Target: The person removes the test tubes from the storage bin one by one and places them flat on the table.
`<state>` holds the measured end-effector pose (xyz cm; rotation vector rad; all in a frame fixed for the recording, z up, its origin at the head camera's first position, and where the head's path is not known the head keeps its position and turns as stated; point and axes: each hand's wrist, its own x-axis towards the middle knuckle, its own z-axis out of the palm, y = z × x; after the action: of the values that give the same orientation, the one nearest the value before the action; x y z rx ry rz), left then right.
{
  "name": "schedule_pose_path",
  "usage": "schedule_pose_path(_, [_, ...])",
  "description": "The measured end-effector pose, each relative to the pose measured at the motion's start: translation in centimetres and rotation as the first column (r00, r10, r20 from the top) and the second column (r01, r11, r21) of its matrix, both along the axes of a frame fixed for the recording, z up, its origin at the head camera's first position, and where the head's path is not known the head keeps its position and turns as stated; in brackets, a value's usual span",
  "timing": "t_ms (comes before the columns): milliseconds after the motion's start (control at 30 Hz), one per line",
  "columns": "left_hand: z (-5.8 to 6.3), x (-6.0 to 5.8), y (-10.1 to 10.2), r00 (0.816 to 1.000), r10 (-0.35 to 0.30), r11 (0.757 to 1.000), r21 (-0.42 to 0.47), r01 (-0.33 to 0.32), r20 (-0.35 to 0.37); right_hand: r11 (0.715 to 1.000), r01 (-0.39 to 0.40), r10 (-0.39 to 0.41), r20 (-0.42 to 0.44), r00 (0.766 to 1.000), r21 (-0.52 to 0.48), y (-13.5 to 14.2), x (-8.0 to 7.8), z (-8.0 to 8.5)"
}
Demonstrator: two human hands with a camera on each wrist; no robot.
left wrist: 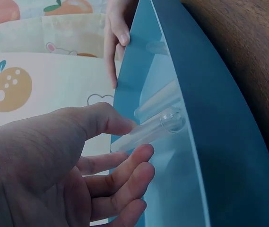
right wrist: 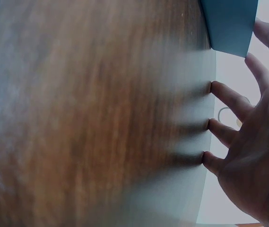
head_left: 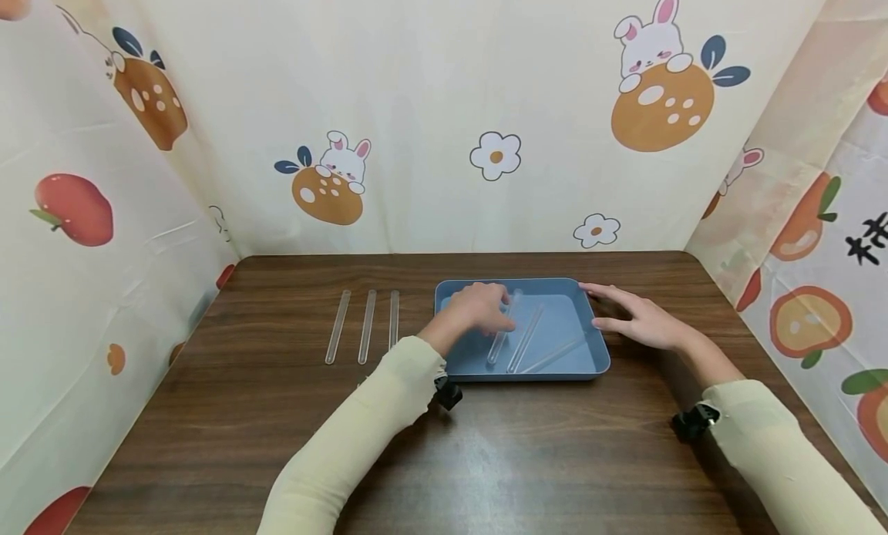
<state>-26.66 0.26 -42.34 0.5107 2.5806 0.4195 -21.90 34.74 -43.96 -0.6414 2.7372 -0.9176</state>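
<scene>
My left hand reaches over the left part of a blue tray. Its thumb and loosely bent fingers stand on either side of a clear test tube, the thumb tip right at the glass. Two more clear tubes lie aslant in the tray, one test tube beside it and another tube farther right. At the tray's right side, my right hand rests with spread fingers. Its thumb and index finger touch the tray's wall, while the other fingertips reach down to the table.
Left of the tray, three clear tubes lie in a row on the brown wooden table: a left tube, a middle tube and a right tube. Printed curtains enclose the table's back and sides.
</scene>
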Motion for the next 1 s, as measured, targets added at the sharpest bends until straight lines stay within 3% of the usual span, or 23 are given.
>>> schedule_pose_path(33, [-0.4, -0.3, -0.2, 1.000, -0.001, 1.000, 0.001, 0.001, 0.002, 1.000, -0.001, 0.001, 0.000, 1.000, 0.001, 0.0, 0.0, 0.0])
schedule_pose_path(200, [1.1, 0.6, -1.2, 1.000, 0.019, 0.999, 0.050, -0.020, 0.012, 1.000, -0.003, 0.003, -0.001, 1.000, -0.006, -0.2, 0.0, 0.2])
schedule_pose_path(433, [4.2, 2.9, -2.6, 1.000, 0.009, 0.993, 0.118, -0.008, -0.011, 1.000, -0.008, 0.008, 0.002, 1.000, -0.002, -0.2, 0.0, 0.1])
schedule_pose_path(567, [5.1, 3.6, -3.3, 0.999, 0.019, 0.991, 0.135, -0.014, -0.032, 1.000, -0.009, 0.009, -0.001, 1.000, 0.002, -0.2, -0.1, 0.0])
schedule_pose_path(700, [4.7, 3.1, -4.0, 0.999, 0.026, 0.991, 0.130, -0.022, -0.028, 1.000, -0.010, 0.010, -0.008, 1.000, -0.006, -0.2, -0.1, 0.1])
schedule_pose_path(733, [3.3, 2.2, -4.3, 0.999, 0.022, 0.991, 0.136, -0.016, -0.039, 1.000, -0.011, 0.011, -0.008, 1.000, -0.007, -0.3, -0.1, 0.2])
schedule_pose_path(867, [2.1, 1.2, -5.1, 0.999, 0.031, 0.993, 0.118, -0.027, -0.037, 1.000, -0.011, 0.011, -0.002, 1.000, -0.008, -0.2, 0.0, 0.3])
schedule_pose_path(933, [2.3, 1.4, -5.6, 0.999, 0.039, 0.992, 0.119, -0.034, -0.038, 1.000, -0.012, 0.012, 0.000, 1.000, -0.004, -0.2, -0.1, 0.2])
schedule_pose_path(967, [3.7, 2.2, -5.8, 0.998, 0.048, 0.993, 0.110, -0.045, -0.028, 1.000, -0.011, 0.011, 0.002, 1.000, -0.002, -0.2, -0.1, 0.2])
schedule_pose_path(1000, [3.9, 2.5, -6.0, 0.998, 0.052, 0.993, 0.112, -0.048, -0.035, 1.000, -0.010, 0.010, 0.003, 1.000, -0.001, -0.2, -0.1, 0.2])
